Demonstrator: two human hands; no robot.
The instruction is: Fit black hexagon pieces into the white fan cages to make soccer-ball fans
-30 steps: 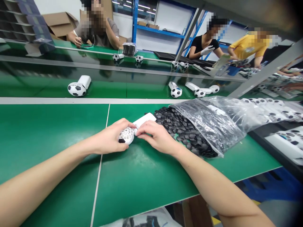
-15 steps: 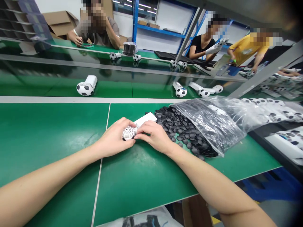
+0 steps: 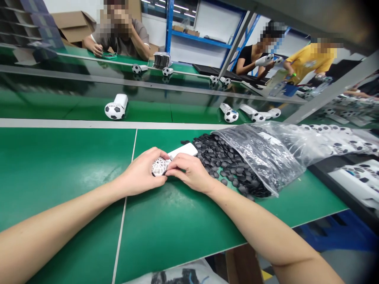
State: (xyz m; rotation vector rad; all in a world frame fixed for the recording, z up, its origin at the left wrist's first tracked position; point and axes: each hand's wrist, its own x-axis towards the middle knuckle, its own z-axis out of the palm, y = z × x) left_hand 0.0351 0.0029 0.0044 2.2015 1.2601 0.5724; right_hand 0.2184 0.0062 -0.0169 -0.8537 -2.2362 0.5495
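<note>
A white handheld fan with a round football-patterned head (image 3: pixel 159 167) lies on the green table, its long white handle (image 3: pixel 185 150) pointing to the far right. My left hand (image 3: pixel 145 170) is wrapped round the head from the left, thumb in front and fingers behind. The webbed white grille faces up toward me. My right hand (image 3: pixel 187 170) pinches at the right edge of the head, thumb and forefinger together; whatever is between those fingertips is hidden. Just beyond the right hand lies a heap of small black pentagon-shaped pieces (image 3: pixel 211 152), spilling from a clear plastic bag (image 3: pixel 260 152).
Beyond the table's pale edge strip, a green conveyor belt carries a football-headed fan (image 3: pixel 115 110) and several more at right. A black tray (image 3: pixel 331 173) with white fans stands right. Co-workers sit across the line. A slanted metal post (image 3: pixel 331 88) rises at right.
Fans on the near belt have moved right, while those on the far belt have shifted slightly left. Both my hands keep nearly the same hold. Across the line, a co-worker's held fan has turned.
</note>
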